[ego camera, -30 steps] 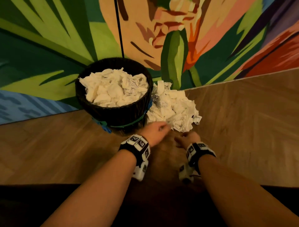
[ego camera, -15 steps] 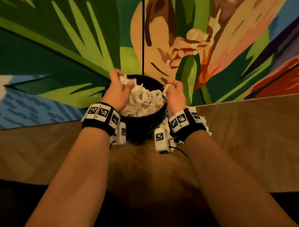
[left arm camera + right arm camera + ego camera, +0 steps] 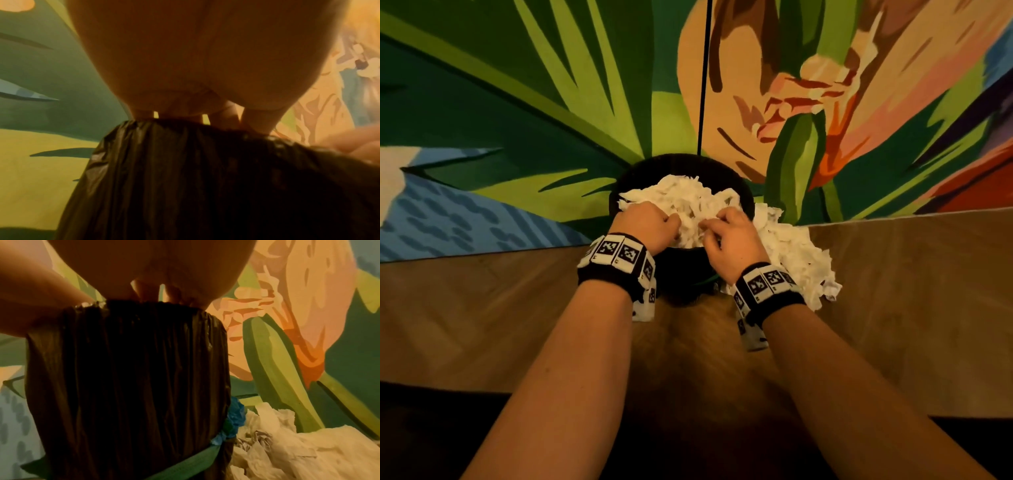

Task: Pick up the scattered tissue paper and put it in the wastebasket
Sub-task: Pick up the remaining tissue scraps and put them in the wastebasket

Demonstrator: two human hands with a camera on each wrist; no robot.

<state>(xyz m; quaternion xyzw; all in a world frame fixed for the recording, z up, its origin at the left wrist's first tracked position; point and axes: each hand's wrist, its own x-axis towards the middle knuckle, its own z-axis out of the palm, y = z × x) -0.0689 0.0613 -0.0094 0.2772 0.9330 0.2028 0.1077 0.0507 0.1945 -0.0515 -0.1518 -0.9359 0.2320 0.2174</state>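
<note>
A black-lined wastebasket [image 3: 678, 278] stands against the painted wall, heaped with white tissue paper [image 3: 685, 195]. More crumpled tissue [image 3: 799, 255] lies in a pile on the floor to its right, also visible in the right wrist view [image 3: 287, 444]. Both my hands are over the basket's near rim. My left hand [image 3: 669, 228] has its fingers curled down into the heaped tissue. My right hand [image 3: 707, 229] pinches tissue beside it. From the wrists, the fingertips of each hand [image 3: 255, 120] [image 3: 144, 288] disappear behind the bag's rim [image 3: 205, 170] [image 3: 123, 369].
A colourful mural wall [image 3: 551, 102] rises directly behind the basket. Wooden floor [image 3: 911, 291] stretches left and right. A green band with a blue knot [image 3: 236, 418] wraps the basket's lower part. A dark strip [image 3: 448, 438] crosses the bottom of the head view.
A second ago both hands were at the floor pile. They lifted tissue over the basket, and have now dropped lower and closer together onto the heaped tissue.
</note>
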